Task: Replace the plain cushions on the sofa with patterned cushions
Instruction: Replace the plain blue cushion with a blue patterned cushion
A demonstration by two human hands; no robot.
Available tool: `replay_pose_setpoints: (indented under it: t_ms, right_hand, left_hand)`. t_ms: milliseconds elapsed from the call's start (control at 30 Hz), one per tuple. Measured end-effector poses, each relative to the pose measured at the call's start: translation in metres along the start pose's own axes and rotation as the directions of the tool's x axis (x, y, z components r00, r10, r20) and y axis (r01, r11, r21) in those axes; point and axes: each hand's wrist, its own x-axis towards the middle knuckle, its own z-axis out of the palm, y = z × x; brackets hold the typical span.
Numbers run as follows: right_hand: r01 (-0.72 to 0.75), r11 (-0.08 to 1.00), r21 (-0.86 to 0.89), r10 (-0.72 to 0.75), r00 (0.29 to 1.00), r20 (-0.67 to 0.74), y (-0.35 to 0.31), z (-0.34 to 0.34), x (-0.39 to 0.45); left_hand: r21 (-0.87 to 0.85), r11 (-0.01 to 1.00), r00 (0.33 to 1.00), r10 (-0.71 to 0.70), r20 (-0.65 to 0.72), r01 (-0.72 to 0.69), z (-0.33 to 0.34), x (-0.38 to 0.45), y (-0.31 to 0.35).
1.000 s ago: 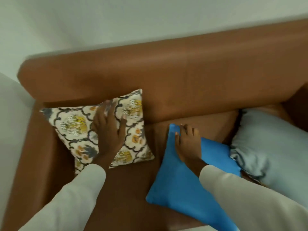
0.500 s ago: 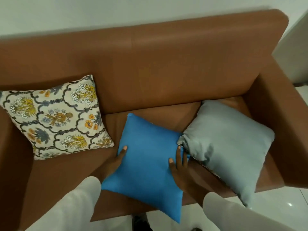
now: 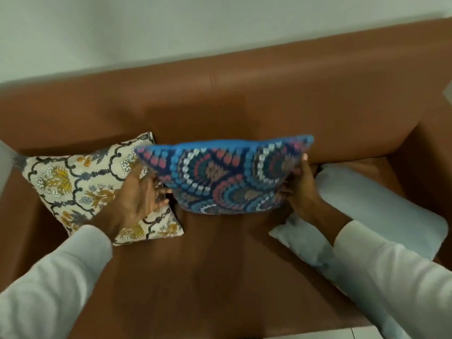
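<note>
A scale-patterned cushion (image 3: 230, 177) is being gripped at both side edges by the left hand (image 3: 140, 192) and right hand (image 3: 299, 192), above the sofa (image 3: 220, 277) seat's middle. A floral cushion (image 3: 93, 189) is already placed left; a plain pale cushion (image 3: 371, 211) is still waiting to be swapped.

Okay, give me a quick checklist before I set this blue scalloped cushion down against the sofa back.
1. Both hands on the cushion: ok. The left hand and the right hand hold the blue scalloped cushion at its two ends.
2. Landing spot free: ok. The seat of the sofa under the cushion is bare.
3. Patterned side facing out: ok, with a plain blue edge along the top.
4. Clear of the floral cushion: cannot tell; the left hand overlaps it in this view.
5. Plain cushions all removed: not ok. The pale grey cushion lies at the right end.
</note>
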Motion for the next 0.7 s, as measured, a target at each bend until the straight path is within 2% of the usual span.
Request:
replay_pose_setpoints:
  t_ms: [100, 133, 167, 200, 233, 267, 300, 367, 400, 433, 467, 500, 533, 567, 600, 633, 667, 700]
  right_hand:
    - [0.264, 0.951, -0.161, -0.287, 0.948, -0.136, 0.004, 0.029, 0.030]
    - [0.313, 0.933, -0.180, -0.337, 0.934, -0.120, 0.012, 0.037, 0.038]
    - [0.336, 0.898, -0.285, -0.384, 0.914, -0.130, 0.022, 0.043, 0.046]
    - [0.341, 0.842, -0.418, -0.456, 0.864, -0.213, 0.028, 0.048, 0.049]
    - [0.336, 0.798, -0.501, -0.533, 0.782, -0.324, 0.032, 0.050, 0.050]
    - [0.358, 0.765, -0.535, -0.593, 0.715, -0.371, 0.034, 0.051, 0.052]
    - [0.417, 0.756, -0.505, -0.616, 0.714, -0.332, 0.035, 0.054, 0.052]
    - [0.430, 0.814, -0.390, -0.533, 0.821, -0.207, 0.041, 0.055, 0.055]
    - [0.367, 0.823, -0.434, -0.494, 0.839, -0.228, 0.045, 0.053, 0.056]
    - [0.272, 0.779, -0.565, -0.492, 0.824, -0.281, 0.049, 0.052, 0.053]
    - [0.203, 0.667, -0.717, -0.569, 0.760, -0.314, 0.051, 0.050, 0.048]
    - [0.220, 0.502, -0.836, -0.702, 0.669, -0.245, 0.053, 0.052, 0.039]
    - [0.305, 0.280, -0.910, -0.815, 0.576, -0.057, 0.056, 0.056, 0.032]
    - [0.396, 0.023, -0.918, -0.847, 0.495, 0.192, 0.063, 0.063, 0.028]
    - [0.446, -0.192, -0.874, -0.815, 0.424, 0.396, 0.071, 0.073, 0.028]
    - [0.459, -0.324, -0.827, -0.766, 0.386, 0.514, 0.078, 0.080, 0.031]
    - [0.455, -0.380, -0.805, -0.739, 0.374, 0.560, 0.081, 0.085, 0.036]
    - [0.442, -0.395, -0.806, -0.733, 0.378, 0.566, 0.081, 0.085, 0.044]
  left_hand:
    - [0.137, 0.990, 0.998, -0.011, -0.056, 0.018, 0.037, 0.035, -0.023]
    - [0.172, 0.984, 0.992, -0.023, -0.125, 0.044, 0.046, 0.046, -0.032]
    - [0.188, 0.981, 0.979, -0.010, -0.205, 0.049, 0.054, 0.055, -0.040]
    - [0.198, 0.980, 0.964, 0.036, -0.263, 0.017, 0.059, 0.062, -0.047]
    - [0.218, 0.976, 0.951, 0.092, -0.294, -0.027, 0.061, 0.067, -0.053]
    - [0.238, 0.970, 0.938, 0.136, -0.319, -0.060, 0.060, 0.073, -0.060]
    - [0.247, 0.966, 0.927, 0.156, -0.340, -0.072, 0.060, 0.076, -0.065]
    - [0.222, 0.971, 0.920, 0.169, -0.353, -0.093, 0.057, 0.077, -0.076]
    - [0.246, 0.959, 0.892, 0.229, -0.390, -0.139, 0.058, 0.075, -0.081]
    - [0.327, 0.922, 0.823, 0.344, -0.451, -0.207, 0.059, 0.071, -0.085]
    - [0.451, 0.851, 0.717, 0.489, -0.496, -0.268, 0.062, 0.065, -0.086]
    - [0.596, 0.742, 0.597, 0.637, -0.487, -0.306, 0.068, 0.059, -0.085]
    - [0.721, 0.596, 0.488, 0.775, -0.402, -0.353, 0.074, 0.056, -0.083]
    - [0.822, 0.410, 0.419, 0.877, -0.236, -0.395, 0.082, 0.058, -0.082]
    - [0.889, 0.209, 0.387, 0.921, -0.040, -0.408, 0.088, 0.064, -0.081]
    - [0.926, 0.023, 0.386, 0.912, 0.135, -0.376, 0.092, 0.072, -0.079]
    - [0.939, -0.126, 0.386, 0.888, 0.251, -0.320, 0.091, 0.083, -0.075]
    - [0.936, -0.219, 0.383, 0.868, 0.316, -0.275, 0.089, 0.093, -0.072]
